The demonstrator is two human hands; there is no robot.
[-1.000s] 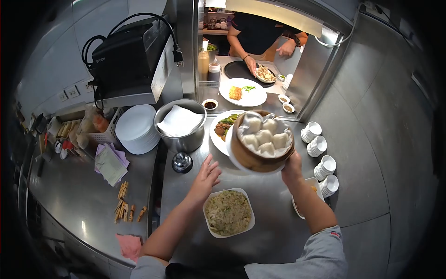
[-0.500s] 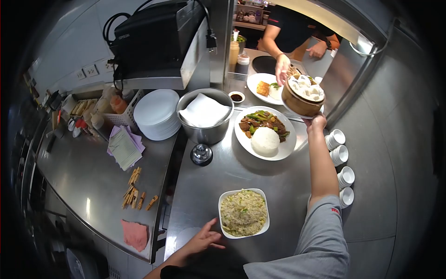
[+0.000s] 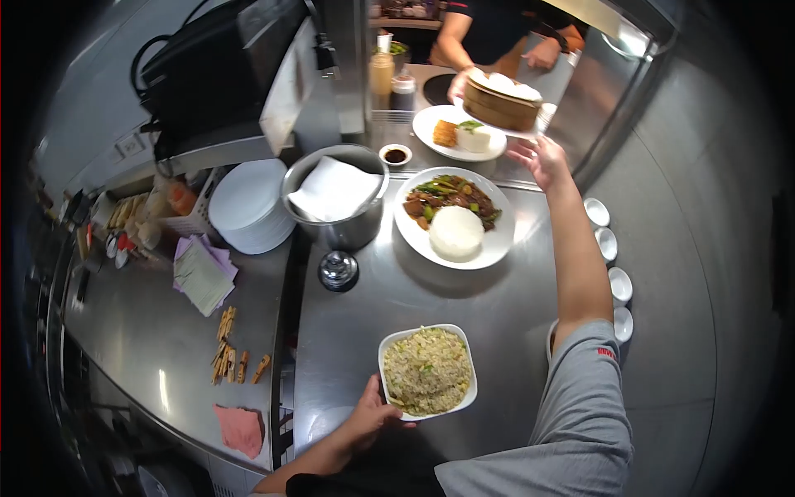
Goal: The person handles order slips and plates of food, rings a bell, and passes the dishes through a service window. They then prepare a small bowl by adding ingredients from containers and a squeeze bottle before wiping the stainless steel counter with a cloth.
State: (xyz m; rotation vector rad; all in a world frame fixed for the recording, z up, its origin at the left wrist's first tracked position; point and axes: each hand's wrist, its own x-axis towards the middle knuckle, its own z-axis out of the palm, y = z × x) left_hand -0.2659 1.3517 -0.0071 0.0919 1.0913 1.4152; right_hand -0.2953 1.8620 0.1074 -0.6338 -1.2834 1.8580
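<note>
Presently, the two hands of the person are well apart. The right arm is stretched far forward over the bench (image 3: 331, 348), and the right hand (image 3: 542, 163) is open, with its fingers spread towards the serving window. It is just below the bamboo steamer (image 3: 501, 108) and the plate under it; whether a fingertip touches this plate, I cannot tell. The steamer contains white rounded pieces (image 3: 499, 82) and is slightly tilted above the sill, with the hand of another person (image 3: 462, 86) at its left side. The left arm is bent and low, and the left hand (image 3: 367, 419) is closed on the near left corner of the square bowl (image 3: 473, 370), the thumb at the rim. This bowl is filled with fried rice (image 3: 426, 369), mixed with green bits. Farther on the bench, the large round plate (image 3: 500, 242) carries a white rice mound (image 3: 456, 231) beside brown pieces and green vegetables (image 3: 451, 199). Behind it, an oval plate (image 3: 425, 132) holds golden food and a white portion, and the small dish (image 3: 384, 157) contains dark sauce. At the left of the large plate, the metal pot (image 3: 338, 225) has a white sheet (image 3: 335, 189) inside, and the bell (image 3: 339, 271) stands near it.
</note>
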